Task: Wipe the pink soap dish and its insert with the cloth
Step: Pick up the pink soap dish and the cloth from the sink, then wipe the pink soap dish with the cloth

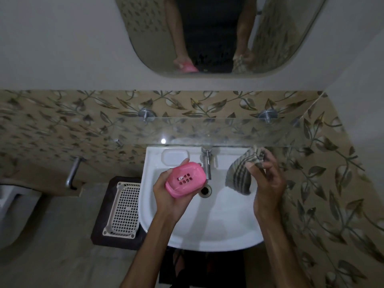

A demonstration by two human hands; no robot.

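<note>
My left hand (166, 191) grips the pink soap dish (185, 178) from below, holding it above the white basin (207, 225). The dish's slotted insert faces up, with several drain holes near its middle. To the right, my right hand (268, 181) pinches a grey striped cloth (241, 175) by its top corner, and the cloth hangs down over the basin's right side. Cloth and dish are apart, with the tap between them.
A chrome tap (206, 163) stands at the basin's back, the drain (205, 190) below it. A glass shelf (207, 132) juts out above the basin. A beige perforated tray (122, 210) lies on a dark stool at the left. A mirror (207, 28) hangs above.
</note>
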